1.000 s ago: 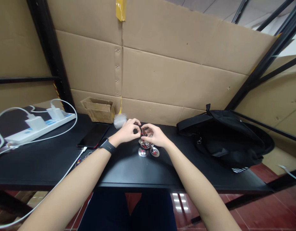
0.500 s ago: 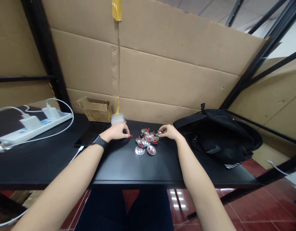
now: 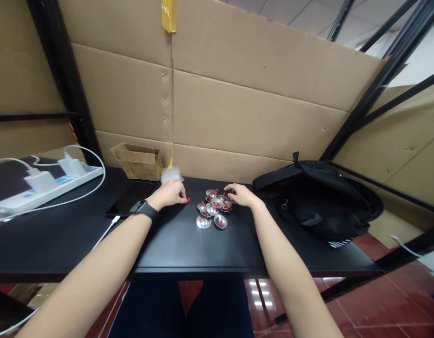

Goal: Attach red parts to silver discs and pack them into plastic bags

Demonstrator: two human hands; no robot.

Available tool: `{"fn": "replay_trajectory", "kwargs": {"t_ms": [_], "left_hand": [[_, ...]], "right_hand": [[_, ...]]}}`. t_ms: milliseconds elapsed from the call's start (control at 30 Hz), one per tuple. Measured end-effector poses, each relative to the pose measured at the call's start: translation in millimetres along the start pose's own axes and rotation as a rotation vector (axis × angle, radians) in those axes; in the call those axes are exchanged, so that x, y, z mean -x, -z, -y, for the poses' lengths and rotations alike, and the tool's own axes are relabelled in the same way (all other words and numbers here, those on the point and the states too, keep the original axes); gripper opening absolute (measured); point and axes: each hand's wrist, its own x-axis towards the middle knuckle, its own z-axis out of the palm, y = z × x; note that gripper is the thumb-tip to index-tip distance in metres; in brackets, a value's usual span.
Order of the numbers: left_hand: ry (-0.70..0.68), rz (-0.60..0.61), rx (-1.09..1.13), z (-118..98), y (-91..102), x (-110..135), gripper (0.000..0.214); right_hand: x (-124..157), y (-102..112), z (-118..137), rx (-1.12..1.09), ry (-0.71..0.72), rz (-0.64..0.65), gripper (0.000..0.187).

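Observation:
Several small silver finger cymbals [image 3: 213, 209] with red loops lie in a loose pile on the black tabletop [image 3: 189, 249]. My left hand [image 3: 172, 193], wearing a dark watch [image 3: 143, 209], is left of the pile. Its thumb and fingertips pinch a red loop [image 3: 188, 200]; whether a cymbal hangs on it is hidden. At the pile's right edge, my right hand [image 3: 242, 195] has its fingers curled around a finger cymbal, mostly covered by the fingers. Two cymbals, one of them this cymbal [image 3: 220, 222], lie at the near side of the pile.
Behind my left hand are a stack of clear plastic bags [image 3: 172, 174] and a small open cardboard box [image 3: 138, 162]. A black phone or tablet [image 3: 127, 202] and a white power strip [image 3: 51, 190] lie left. A black backpack [image 3: 319, 202] rests right. Cardboard walls the back.
My right hand has moved left, closer over the pile's right edge. My left hand keeps its pinch on the red loop, nearly in place. The view has shifted slightly.

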Motion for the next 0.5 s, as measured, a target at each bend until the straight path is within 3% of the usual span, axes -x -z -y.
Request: {"fn": "replay_trajectory", "kwargs": {"t_ms": [100, 200, 500], "left_hand": [[0.0, -0.02, 0.0, -2, -0.8, 1, 0.027], [0.004, -0.035, 0.025, -6, -1.5, 1, 0.032], [-0.011, -0.018, 0.019, -12, -0.6, 2, 0.028]], "right_hand": [[-2, -4, 10, 0.063, 0.078, -0.005, 0.019], [-4, -9, 13, 0.091, 0.049, -0.014, 0.008], [-5, -9, 6, 0.063, -0.037, -0.125, 0.013]]}}
